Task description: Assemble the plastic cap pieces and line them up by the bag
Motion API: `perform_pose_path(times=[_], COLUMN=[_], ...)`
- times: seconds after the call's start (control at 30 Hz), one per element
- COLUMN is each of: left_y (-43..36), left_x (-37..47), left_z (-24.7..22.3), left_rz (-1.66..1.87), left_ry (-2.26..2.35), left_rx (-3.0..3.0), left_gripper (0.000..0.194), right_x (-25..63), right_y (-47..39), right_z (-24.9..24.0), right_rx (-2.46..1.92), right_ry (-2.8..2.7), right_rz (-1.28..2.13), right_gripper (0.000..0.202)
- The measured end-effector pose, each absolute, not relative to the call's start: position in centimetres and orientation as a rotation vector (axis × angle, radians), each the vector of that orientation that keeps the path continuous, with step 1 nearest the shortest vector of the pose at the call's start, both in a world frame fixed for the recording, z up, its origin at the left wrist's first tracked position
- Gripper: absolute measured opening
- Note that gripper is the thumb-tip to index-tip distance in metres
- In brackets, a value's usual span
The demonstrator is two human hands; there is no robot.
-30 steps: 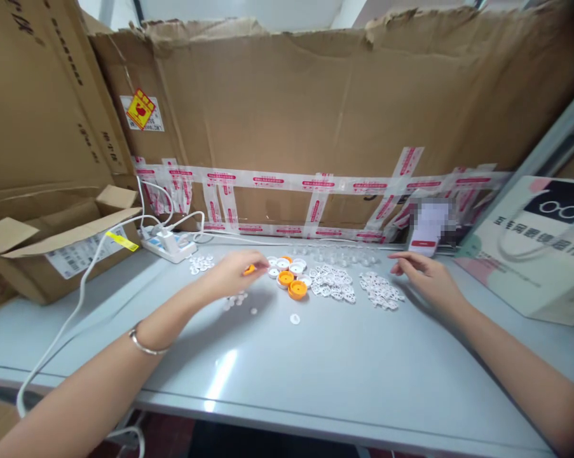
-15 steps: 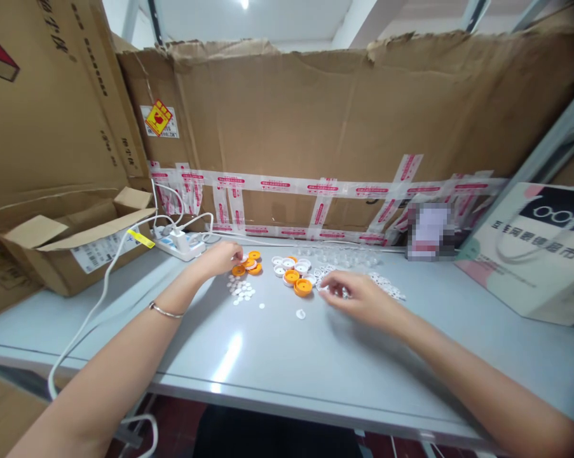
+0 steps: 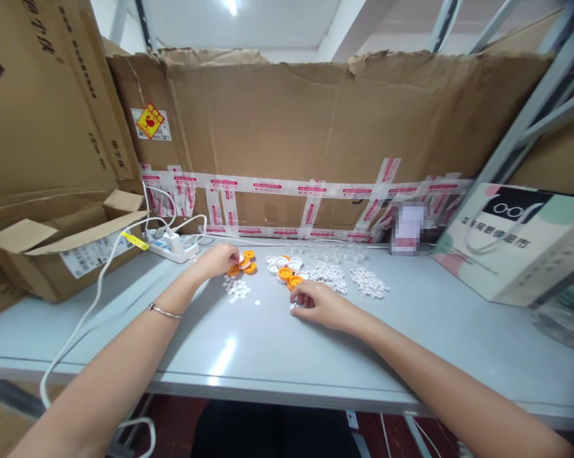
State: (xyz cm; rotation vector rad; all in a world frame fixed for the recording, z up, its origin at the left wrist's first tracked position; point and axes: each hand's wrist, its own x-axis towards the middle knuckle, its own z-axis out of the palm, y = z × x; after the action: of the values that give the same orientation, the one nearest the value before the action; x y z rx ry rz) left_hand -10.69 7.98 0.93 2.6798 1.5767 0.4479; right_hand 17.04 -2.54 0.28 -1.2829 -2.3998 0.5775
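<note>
Fingers drawn together, my left hand is at the left heap of orange round caps, with a bit of white at its fingertips; what it pinches is too small to make out. Small white discs lie scattered just in front of that hand. My right hand rests low over the table, thumb and fingers closed around a small white piece partly hidden by them. Right behind its fingertips sits a second group of round caps, white and orange.
Two piles of small white parts lie beyond my right hand, with clear plastic pieces behind. A power strip and open carton stand left, a paper bag right. A large cardboard sheet closes the back.
My right hand has moved left and toward me, from the white parts pile to the small white piece on the table. My left hand stays by the orange caps. The view has shifted slightly.
</note>
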Motion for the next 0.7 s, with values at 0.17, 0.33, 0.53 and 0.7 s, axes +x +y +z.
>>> perform_pose_path(times=[0.17, 0.33, 0.53, 0.7], left_y=[7.8, 7.5, 7.4, 6.2], left_x=[-10.6, -10.6, -10.5, -10.0], left_z=[0.9, 1.1, 1.1, 2.6], left_rz=[0.455, 0.461, 0.500, 0.668], left_ry=[1.577, 1.555, 1.547, 1.497], left_rx=[2.689, 2.701, 2.698, 2.730], left_gripper=[0.018, 0.017, 0.015, 0.017], right_x=[17.1, 17.3, 17.4, 17.1], right_y=[-2.9, -3.1, -3.1, -3.3], right_z=[0.0, 0.1, -0.4, -0.2], right_rx=[-1.247, -1.239, -1.174, -1.178], right_ry=[-2.353, -2.335, -2.318, -2.315], right_rz=[0.578, 0.635, 0.623, 0.673], right_gripper=[0.013, 0.007, 0.005, 0.011])
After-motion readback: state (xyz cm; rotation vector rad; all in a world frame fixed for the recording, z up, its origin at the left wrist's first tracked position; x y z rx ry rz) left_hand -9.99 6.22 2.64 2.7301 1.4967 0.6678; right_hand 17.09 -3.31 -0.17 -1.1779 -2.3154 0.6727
